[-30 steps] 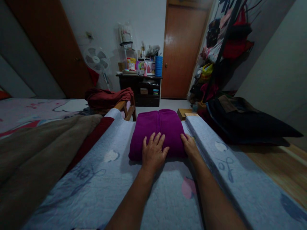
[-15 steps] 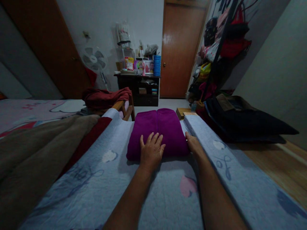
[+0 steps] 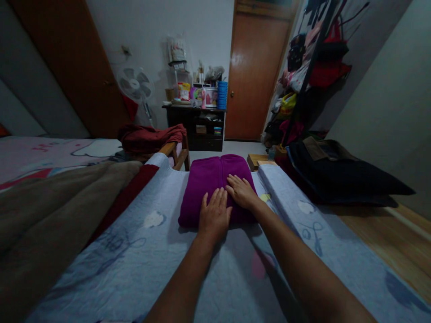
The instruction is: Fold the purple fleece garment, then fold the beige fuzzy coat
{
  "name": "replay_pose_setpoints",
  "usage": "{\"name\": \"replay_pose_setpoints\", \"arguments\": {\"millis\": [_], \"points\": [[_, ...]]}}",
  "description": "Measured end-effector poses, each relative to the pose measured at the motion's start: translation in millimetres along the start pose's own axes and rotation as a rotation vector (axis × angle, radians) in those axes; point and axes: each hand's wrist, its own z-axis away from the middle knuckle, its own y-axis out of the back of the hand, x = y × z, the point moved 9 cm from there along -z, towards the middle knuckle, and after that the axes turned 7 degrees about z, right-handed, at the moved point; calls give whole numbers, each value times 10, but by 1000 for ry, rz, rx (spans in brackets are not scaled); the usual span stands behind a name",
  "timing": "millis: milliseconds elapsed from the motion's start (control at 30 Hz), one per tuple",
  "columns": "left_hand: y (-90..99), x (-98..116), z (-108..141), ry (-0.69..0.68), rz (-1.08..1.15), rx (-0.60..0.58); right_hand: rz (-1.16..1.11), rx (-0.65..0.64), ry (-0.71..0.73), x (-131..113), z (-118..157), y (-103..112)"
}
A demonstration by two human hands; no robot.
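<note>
A purple folded garment (image 3: 202,181) with a zip or seam down its middle lies on the light blue patterned bedspread (image 3: 161,260). My left hand (image 3: 214,215) rests flat on its near half, fingers stretched forward. Just right of the seam, my right hand (image 3: 241,192) also lies flat on the cloth, its fingers pointing up and left. The two hands are close together, and neither one grips the fabric. Both palms hide part of the garment's front.
A brown blanket (image 3: 67,215) covers the left side, with a dark red cloth (image 3: 151,137) on a wooden frame beyond. Dark folded items (image 3: 350,175) are stacked at the right. A fan (image 3: 136,84), a dark cabinet (image 3: 182,123) and a closed door (image 3: 256,76) stand at the back.
My right hand has moved from the garment's right edge onto its top, near the seam. My left hand stays flat in nearly the same place.
</note>
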Motion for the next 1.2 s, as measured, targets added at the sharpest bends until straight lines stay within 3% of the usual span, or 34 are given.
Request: {"name": "replay_pose_setpoints", "arguments": {"millis": [200,400,700,900,1067,1200], "points": [[-28,11,10,-14,-18,-2,17,-133,-95,462,-210,-224],[-26,6,6,-1,-62,-4,-311,-12,-148,698,-375,-187],[-23,14,23,-3,-83,16,-660,115,-153,956,-382,-4],[-2,27,17,1,-81,14,-389,89,-64,767,-488,36],[0,27,21,0,-83,12,-115,88,-165,728,-486,7],[-2,31,19,0,-84,7,-41,130,-225,706,-455,-15]]}}
